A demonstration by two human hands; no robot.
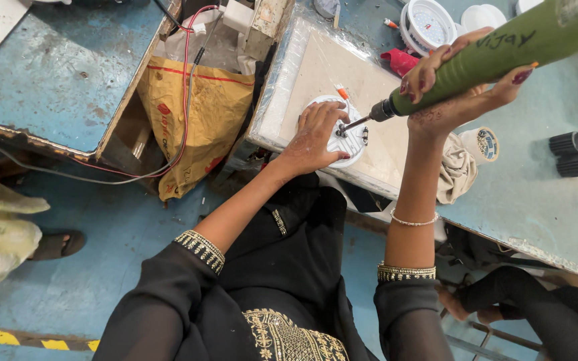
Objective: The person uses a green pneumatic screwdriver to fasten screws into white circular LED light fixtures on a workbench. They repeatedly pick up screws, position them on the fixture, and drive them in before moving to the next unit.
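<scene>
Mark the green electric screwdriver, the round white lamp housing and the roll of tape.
green electric screwdriver (pixel 503 50), head view, mid barrel
round white lamp housing (pixel 350 144), head view, right face
roll of tape (pixel 482 144), head view, top

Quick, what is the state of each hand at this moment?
Left hand: open, fingers spread, pressing flat on the round white light fixture.
Right hand: closed around the green electric screwdriver, its tip on the fixture.
</scene>
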